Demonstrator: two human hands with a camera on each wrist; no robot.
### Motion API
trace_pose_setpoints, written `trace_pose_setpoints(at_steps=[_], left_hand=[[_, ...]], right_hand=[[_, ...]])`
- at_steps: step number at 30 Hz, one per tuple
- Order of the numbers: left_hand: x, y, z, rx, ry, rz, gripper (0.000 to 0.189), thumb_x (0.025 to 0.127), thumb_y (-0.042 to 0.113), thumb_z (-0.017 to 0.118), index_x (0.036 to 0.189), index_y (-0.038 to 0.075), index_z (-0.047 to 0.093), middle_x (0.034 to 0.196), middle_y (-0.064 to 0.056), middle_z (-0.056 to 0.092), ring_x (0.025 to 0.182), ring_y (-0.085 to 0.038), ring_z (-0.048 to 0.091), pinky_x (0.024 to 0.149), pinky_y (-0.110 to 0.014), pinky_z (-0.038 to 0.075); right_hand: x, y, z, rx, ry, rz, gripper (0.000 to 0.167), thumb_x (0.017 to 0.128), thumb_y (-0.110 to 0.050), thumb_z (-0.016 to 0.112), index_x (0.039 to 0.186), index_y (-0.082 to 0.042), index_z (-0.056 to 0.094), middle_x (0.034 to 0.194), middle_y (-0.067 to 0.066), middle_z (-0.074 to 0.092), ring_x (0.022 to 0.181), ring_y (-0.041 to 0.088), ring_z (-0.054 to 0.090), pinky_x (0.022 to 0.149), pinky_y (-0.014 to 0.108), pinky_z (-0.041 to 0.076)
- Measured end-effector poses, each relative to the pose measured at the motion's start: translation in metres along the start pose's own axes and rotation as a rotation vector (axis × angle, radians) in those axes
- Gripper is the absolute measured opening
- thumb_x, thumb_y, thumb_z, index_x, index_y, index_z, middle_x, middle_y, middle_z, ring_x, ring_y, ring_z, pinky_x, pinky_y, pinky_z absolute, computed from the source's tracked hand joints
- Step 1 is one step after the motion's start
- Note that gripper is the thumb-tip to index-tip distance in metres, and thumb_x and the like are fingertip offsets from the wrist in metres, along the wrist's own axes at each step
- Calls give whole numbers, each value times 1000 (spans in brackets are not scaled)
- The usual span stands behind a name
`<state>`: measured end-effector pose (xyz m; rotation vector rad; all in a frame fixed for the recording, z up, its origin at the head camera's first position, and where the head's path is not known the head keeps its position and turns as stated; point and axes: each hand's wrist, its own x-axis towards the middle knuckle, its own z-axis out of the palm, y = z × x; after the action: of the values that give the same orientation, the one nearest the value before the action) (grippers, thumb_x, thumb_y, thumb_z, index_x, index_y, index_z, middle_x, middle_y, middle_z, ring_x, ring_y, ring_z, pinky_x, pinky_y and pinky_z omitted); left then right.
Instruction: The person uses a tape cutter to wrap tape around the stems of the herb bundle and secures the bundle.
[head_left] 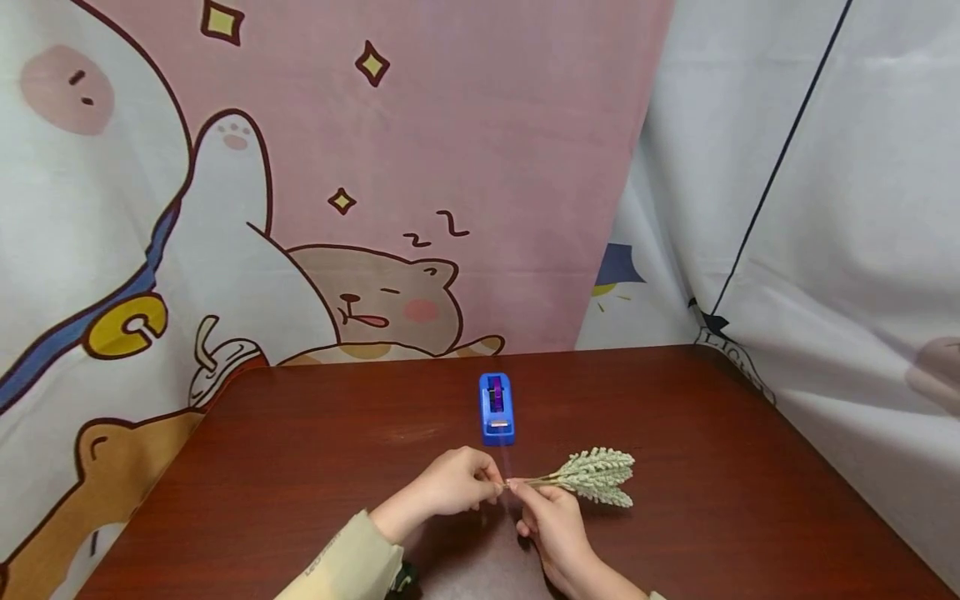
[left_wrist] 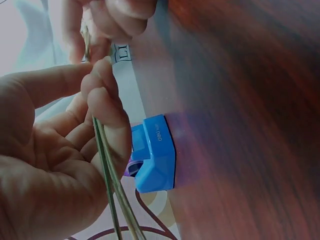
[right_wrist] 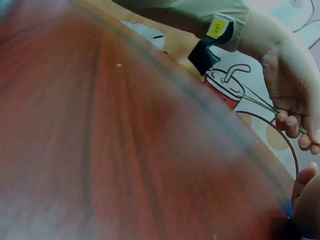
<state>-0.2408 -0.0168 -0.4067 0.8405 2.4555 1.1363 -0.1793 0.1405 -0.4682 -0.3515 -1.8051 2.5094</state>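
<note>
A bunch of pale green artificial grain sprigs [head_left: 596,477] hangs just above the table, its heads pointing right. My left hand [head_left: 459,483] pinches the thin stems [left_wrist: 112,182], which trail past its fingers in the left wrist view. Close beside it, my right hand [head_left: 557,521] grips the same stems nearer the heads. Beyond both hands stands a blue tape dispenser [head_left: 497,410] holding a purple roll. A faint see-through strip of tape [head_left: 506,460] seems to run from it toward my fingertips; where it ends is hard to make out.
The dark red-brown table [head_left: 322,467] reaches back to a pink and white cartoon curtain [head_left: 510,167]. White cloth [head_left: 817,250] hangs along the right side. A dark strap with a yellow label [right_wrist: 218,27] sits at my left sleeve.
</note>
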Motion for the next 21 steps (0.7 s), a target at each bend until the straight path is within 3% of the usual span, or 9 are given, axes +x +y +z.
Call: trace_pose_setpoints(at_steps=[2, 4, 7, 9, 12, 14, 17, 19, 21], left_hand=[[-1, 1, -1, 4, -4, 7, 11, 85, 8, 69, 74, 7, 69, 64, 3, 65, 48, -7, 53, 47, -23, 45], [-2, 1, -2, 8, -6, 11, 10, 85, 6, 68, 74, 6, 69, 64, 1, 65, 48, -7, 53, 47, -23, 45], [-2, 1, -3, 18, -2, 21, 10, 83, 3, 66, 75, 6, 69, 65, -1, 66, 48, -7, 53, 47, -23, 45], [-2, 0, -4, 18, -1, 25, 10, 83, 2, 66, 75, 7, 69, 65, -1, 66, 48, -6, 53, 47, -23, 46], [-2, -2, -5, 8, -2, 33, 12, 83, 0, 64, 75, 7, 69, 65, -1, 66, 48, -6, 53, 46, -23, 46], [-2, -2, -6, -7, -4, 33, 12, 83, 0, 64, 75, 7, 69, 65, -1, 66, 48, -7, 53, 45, -23, 46], [-3, -3, -6, -29, -3, 28, 11, 83, -1, 65, 74, 6, 69, 64, -1, 65, 49, -8, 54, 45, -24, 46], [-3, -2, -5, -39, -2, 21, 10, 82, 0, 67, 74, 6, 69, 64, -1, 65, 49, -9, 54, 45, -24, 46], [-3, -1, -3, -45, -5, 18, 10, 82, 0, 67, 74, 6, 69, 63, -1, 64, 49, -9, 53, 45, -24, 45]], right_hand=[[-3, -3, -4, -25, -10, 18, 18, 89, -11, 66, 71, -5, 65, 47, -8, 27, 43, 6, 27, 50, 22, 38], [-7, -8, -9, -69, -52, 38, 17, 90, -12, 64, 77, -2, 67, 48, -8, 29, 45, 6, 29, 50, 23, 39], [-14, -20, -19, -206, -234, 43, 22, 92, -11, 61, 92, 10, 68, 57, -6, 46, 47, 5, 34, 50, 22, 41], [-17, -34, -24, -357, -411, -39, 25, 94, -12, 59, 101, 11, 68, 66, -1, 58, 48, 4, 41, 49, 23, 44], [-17, -61, -25, -592, -602, -254, 22, 94, -13, 61, 95, 6, 71, 81, 1, 68, 55, 4, 52, 51, 26, 49], [-13, -83, -21, -751, -624, -416, 15, 93, -15, 64, 91, -5, 74, 82, -3, 68, 63, 3, 56, 55, 27, 50], [2, -111, -15, -991, -564, -547, 9, 91, -17, 67, 90, -16, 75, 84, -10, 66, 73, 4, 55, 63, 26, 48], [16, -122, -14, -1106, -546, -548, 9, 91, -15, 67, 92, -15, 76, 86, -11, 66, 75, 6, 54, 63, 25, 48], [29, -126, -15, -1176, -580, -488, 10, 91, -13, 66, 93, -10, 76, 87, -7, 68, 71, 8, 53, 61, 26, 47]])
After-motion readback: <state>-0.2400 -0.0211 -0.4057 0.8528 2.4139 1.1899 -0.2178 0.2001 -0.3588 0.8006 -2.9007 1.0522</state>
